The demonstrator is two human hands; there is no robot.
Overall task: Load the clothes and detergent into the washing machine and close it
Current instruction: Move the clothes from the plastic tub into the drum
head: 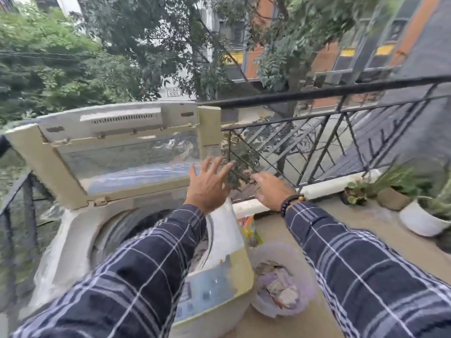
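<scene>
Standing just below me on the balcony floor, the washing machine (73, 228) has its lid (48, 167) raised and tilted back toward the railing (317, 93), the clear pane facing me. The drum (151, 218) shows as a dark round opening, partly hidden by my left sleeve (136, 272), and I cannot tell what lies inside it. The control panel (207, 291) runs along the near edge of the machine.

My left hand (207, 184) is up by the lower right corner of the lid, palm forward, fingers straight and spread wide, holding nothing. I cannot tell whether it touches the lid. My right hand (271, 191) reaches out beside it toward the railing, fingers loosely extended and empty, their tips blurred against the leaves. A beaded bracelet (291, 202) sits on that wrist, above the plaid right sleeve (366, 264).

On the floor just right of the machine stands a pale purple basket (305, 264) with crumpled clothes (278, 289) in it. A bright orange and yellow packet (251, 230) sits between the machine's side and the low wall; its print is too blurred to read.

Further right, a white pot (419, 220) and other potted plants (390, 181) line the ledge. Trees (48, 69) and buildings (341, 52) lie beyond the railing.
</scene>
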